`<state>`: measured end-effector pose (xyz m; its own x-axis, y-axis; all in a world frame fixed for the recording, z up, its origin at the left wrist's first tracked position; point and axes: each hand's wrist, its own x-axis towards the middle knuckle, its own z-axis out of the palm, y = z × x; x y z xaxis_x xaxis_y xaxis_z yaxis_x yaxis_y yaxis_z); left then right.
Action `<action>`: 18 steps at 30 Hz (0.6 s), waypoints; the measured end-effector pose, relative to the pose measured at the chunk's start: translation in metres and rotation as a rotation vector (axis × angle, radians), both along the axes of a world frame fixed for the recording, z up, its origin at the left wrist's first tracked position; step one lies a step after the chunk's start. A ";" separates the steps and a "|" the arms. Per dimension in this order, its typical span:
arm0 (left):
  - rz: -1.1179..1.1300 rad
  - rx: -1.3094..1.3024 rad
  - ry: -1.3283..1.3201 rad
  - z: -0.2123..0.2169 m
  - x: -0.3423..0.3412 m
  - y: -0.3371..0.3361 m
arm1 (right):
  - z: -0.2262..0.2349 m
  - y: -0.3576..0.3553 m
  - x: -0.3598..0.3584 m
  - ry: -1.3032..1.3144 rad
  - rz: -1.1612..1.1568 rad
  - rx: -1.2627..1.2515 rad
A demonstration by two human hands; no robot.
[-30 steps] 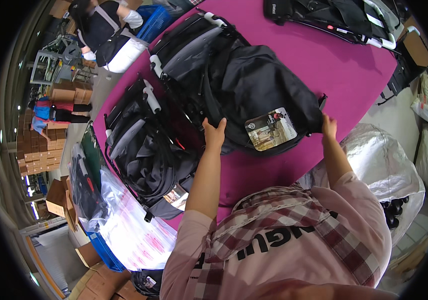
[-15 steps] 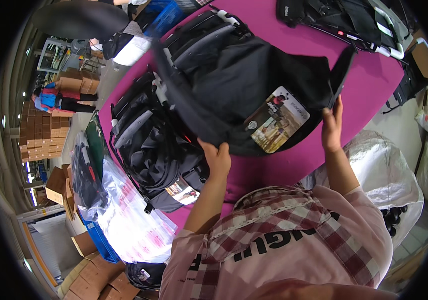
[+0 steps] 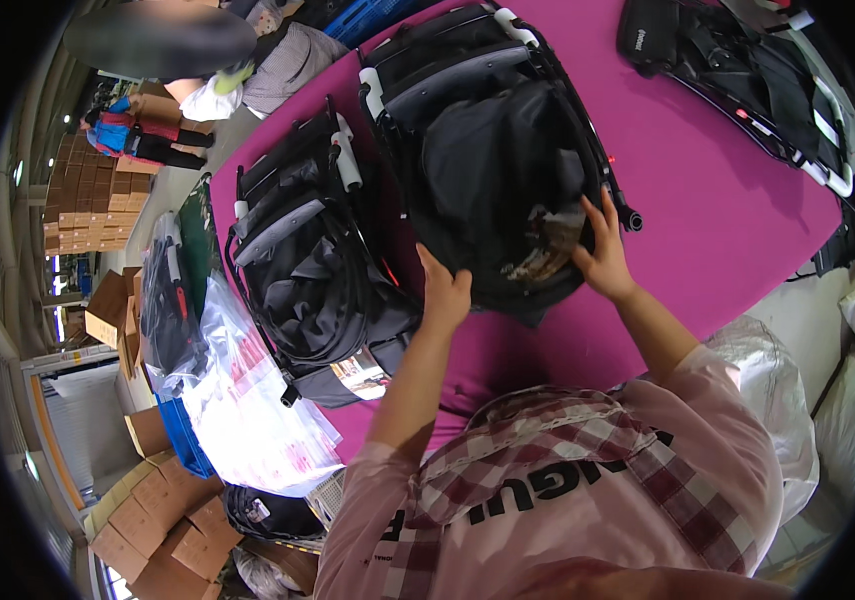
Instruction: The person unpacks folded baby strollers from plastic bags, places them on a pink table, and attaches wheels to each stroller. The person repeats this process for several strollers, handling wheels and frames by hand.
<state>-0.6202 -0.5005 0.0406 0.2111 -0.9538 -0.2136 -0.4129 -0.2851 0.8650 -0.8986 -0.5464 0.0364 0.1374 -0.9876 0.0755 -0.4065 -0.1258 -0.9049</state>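
A folded black stroller [image 3: 467,80] with a grey bar and white frame parts lies in front of me. Its black fabric canopy [image 3: 493,150] is bunched into a rounded shape, and the picture tag [image 3: 548,245] on it is smeared by motion. My left hand [image 3: 445,288] is at the canopy's near left edge, thumb and fingers apart. On the right side my right hand [image 3: 605,252] has its fingers spread against the canopy by the tag. Beside it on the left lies a second folded black stroller [image 3: 303,270], with a picture card near its lower end.
Both strollers lie on a magenta-covered table [image 3: 708,220]. Another folded frame [image 3: 748,100] is at the far right. Clear plastic bags [image 3: 258,400] hang by the left edge, near cardboard boxes [image 3: 163,530]. Another person [image 3: 138,135] stands at far left.
The canopy was spread wide and held at both sides; now it is collapsed over the stroller. My right hand has come inward to the left, and its grip has opened.
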 end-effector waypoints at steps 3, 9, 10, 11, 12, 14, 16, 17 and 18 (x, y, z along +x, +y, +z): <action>0.036 0.047 -0.112 0.000 -0.003 -0.061 | -0.008 -0.075 0.006 0.017 -0.030 -0.075; 0.168 0.175 -0.399 -0.028 0.027 -0.183 | -0.047 -0.228 0.052 0.206 -0.141 -0.237; 0.201 0.232 -0.469 -0.025 0.026 -0.192 | -0.040 -0.238 0.066 0.380 -0.229 -0.301; 0.273 0.231 -0.642 -0.026 0.017 -0.188 | -0.036 -0.234 0.070 0.479 -0.249 -0.261; 0.221 -0.015 -0.815 -0.020 -0.004 -0.173 | -0.031 -0.226 0.067 0.480 -0.296 -0.369; -0.009 -0.440 -0.911 -0.006 -0.030 -0.137 | -0.023 -0.194 0.058 0.316 -0.258 -0.476; -0.326 -0.429 -0.904 -0.006 -0.056 -0.075 | -0.019 -0.132 0.042 0.266 -0.118 -0.438; -0.438 -0.352 -0.826 -0.014 -0.070 -0.040 | -0.023 -0.094 0.032 0.303 -0.077 -0.400; -0.582 -0.259 -0.717 -0.020 -0.077 -0.006 | -0.027 -0.055 0.019 0.339 -0.041 -0.367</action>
